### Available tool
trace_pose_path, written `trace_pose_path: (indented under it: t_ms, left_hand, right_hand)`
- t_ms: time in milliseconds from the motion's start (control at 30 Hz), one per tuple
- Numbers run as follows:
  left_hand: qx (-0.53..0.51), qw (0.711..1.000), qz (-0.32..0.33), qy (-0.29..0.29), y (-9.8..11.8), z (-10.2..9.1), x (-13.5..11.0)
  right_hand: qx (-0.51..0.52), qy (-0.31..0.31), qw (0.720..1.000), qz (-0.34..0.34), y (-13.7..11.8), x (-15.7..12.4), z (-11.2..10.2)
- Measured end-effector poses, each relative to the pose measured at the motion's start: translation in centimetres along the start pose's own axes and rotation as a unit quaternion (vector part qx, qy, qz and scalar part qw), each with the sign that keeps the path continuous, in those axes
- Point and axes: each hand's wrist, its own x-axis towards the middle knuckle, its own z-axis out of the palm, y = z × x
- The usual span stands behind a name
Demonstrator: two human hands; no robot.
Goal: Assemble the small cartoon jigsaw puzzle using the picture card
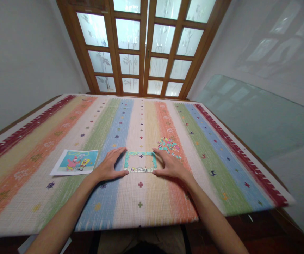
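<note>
A small jigsaw frame (140,161), only its teal border assembled, lies on the striped tablecloth (141,208). My left hand (109,165) lies flat and open against the frame's left side, thumb and forefinger bracketing it. My right hand (169,165) lies open against the right side in the same way. Neither hand holds a piece. A heap of loose puzzle pieces (169,145) sits just beyond my right hand. A printed cartoon picture sheet (75,162) lies to the left of my left hand.
The table runs to a wooden door with frosted glass panes (143,49) at the back. A sheet of glass (260,116) leans against the wall on the right. A white wall stands on the left.
</note>
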Motion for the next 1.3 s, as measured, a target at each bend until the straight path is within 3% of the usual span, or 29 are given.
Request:
trace_pose_path:
  t_ms: [533, 1300]
  left_hand:
    - [-0.014, 1.0, 0.0, -0.008, 0.2, -0.3, 0.0]
    - [-0.011, 0.999, -0.008, 0.032, 0.0, -0.5, -0.5]
  right_hand:
    - [0.01, 0.008, 1.0, 0.0, 0.5, -0.1, 0.0]
    - [0.011, 0.033, 0.999, -0.006, 1.0, -0.5, -0.2]
